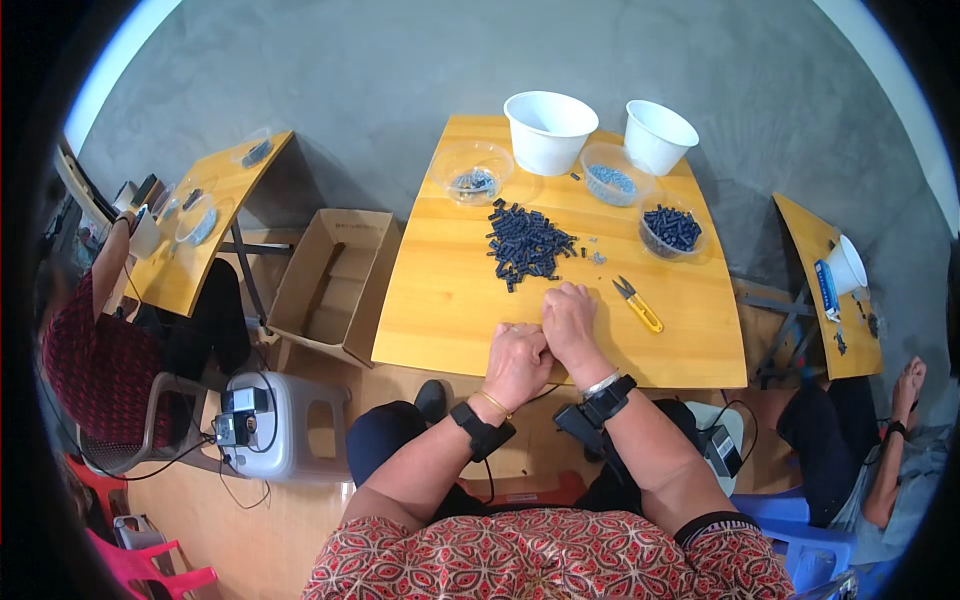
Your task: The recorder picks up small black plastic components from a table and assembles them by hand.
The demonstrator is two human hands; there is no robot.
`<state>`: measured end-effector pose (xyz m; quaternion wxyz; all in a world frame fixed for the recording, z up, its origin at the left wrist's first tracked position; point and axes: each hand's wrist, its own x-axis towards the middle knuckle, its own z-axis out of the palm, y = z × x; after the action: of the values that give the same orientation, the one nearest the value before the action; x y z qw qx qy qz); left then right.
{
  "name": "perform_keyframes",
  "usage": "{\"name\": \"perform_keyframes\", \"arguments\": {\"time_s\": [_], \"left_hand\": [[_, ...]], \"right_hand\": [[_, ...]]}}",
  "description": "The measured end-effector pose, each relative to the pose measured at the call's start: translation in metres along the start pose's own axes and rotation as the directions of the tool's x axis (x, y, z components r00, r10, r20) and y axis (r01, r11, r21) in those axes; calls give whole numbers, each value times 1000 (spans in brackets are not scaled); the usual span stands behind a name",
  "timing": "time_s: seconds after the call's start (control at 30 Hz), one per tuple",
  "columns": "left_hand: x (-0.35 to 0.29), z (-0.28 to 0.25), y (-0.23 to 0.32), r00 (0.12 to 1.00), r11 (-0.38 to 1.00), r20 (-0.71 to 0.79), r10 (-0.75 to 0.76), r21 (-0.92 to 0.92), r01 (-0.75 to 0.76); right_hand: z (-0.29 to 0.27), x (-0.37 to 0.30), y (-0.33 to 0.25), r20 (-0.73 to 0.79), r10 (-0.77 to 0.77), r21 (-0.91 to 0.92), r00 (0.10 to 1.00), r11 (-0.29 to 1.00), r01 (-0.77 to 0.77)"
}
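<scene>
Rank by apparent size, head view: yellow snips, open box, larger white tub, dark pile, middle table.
1. Middle table
2. Open box
3. Larger white tub and dark pile: too alike to rank
4. Yellow snips

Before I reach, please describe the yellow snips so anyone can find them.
On the middle wooden table, find the wearer's right hand near its front edge. To its right lie the snips; unlike the dark pile beyond, their handle is bright yellow.
</scene>
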<state>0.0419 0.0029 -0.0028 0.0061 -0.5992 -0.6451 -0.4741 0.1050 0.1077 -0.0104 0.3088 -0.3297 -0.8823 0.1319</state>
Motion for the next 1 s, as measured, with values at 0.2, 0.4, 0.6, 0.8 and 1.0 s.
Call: {"name": "perform_keyframes", "arguments": {"time_s": [0.2,0.4,0.6,0.8,1.0], "left_hand": [[-2,2,-3,1000,1000,-1,0,31,1],[1,-1,1,1000,1000,14,1,23,-1],[1,-3,1,1000,1000,14,9,10,-9],[-1,-3,-1,1000,1000,27,9,24,-9],[-1,-4,-1,1000,1000,12,-14,26,13]], "right_hand": [[2,-1,0,-3,2,19,1000,1000,-2],[-1,-1,1,2,-1,12,1000,1000,1],[-3,0,0,25,0,43,1000,999,-1],[-5,-1,-1,14,-10,27,1000,1000,9],[-6,0,-2,1,-19,39,1000,999,19]]}}
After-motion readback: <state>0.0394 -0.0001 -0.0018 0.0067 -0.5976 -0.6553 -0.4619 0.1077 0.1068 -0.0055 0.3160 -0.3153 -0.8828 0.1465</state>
